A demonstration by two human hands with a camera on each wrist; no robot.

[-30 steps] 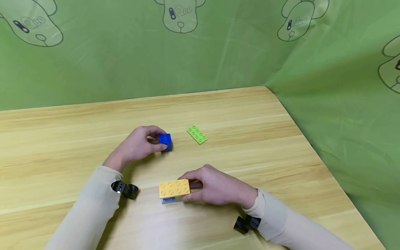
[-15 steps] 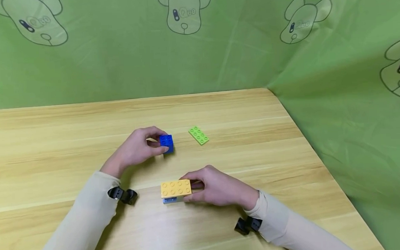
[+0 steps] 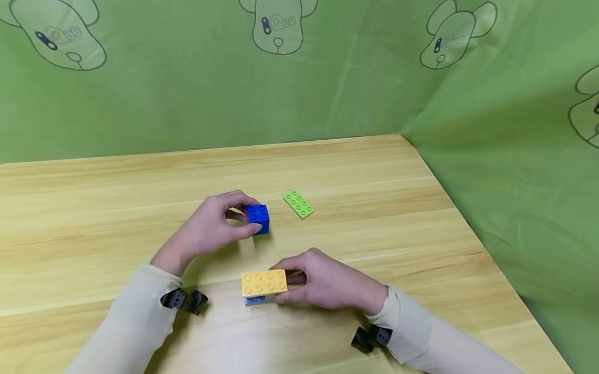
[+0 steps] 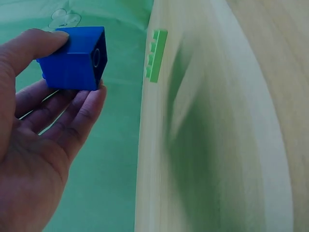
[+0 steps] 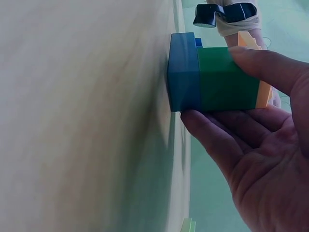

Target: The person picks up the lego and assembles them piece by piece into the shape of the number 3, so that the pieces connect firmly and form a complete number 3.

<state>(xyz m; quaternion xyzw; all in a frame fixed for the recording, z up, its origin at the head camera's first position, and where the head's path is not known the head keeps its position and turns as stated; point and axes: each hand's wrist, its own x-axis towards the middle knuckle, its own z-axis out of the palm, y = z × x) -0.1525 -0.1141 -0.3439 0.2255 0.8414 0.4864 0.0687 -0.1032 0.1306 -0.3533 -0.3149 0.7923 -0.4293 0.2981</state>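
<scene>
Between its thumb and fingers my left hand (image 3: 209,226) pinches a dark blue square toy building brick (image 3: 258,218), studs up. In the left wrist view the brick is held clear of the wooden table, its hollow underside partly showing. My right hand (image 3: 327,282) grips a small brick stack nearer the person. On top of that stack is a yellow-orange studded plate (image 3: 264,282). Below it the right wrist view shows a green brick (image 5: 224,77), then a lighter blue brick (image 5: 183,72) at the bottom, close to the tabletop.
A lime green studded plate (image 3: 298,204) lies on the wooden table (image 3: 379,206), right of and beyond the left hand. Green cloth (image 3: 177,103) with printed animal heads hangs behind the table and along its right side. Each wrist wears a black camera.
My left hand has shifted a little right and toward the person, raising the dark blue brick. The right hand and its stack have stayed almost still.
</scene>
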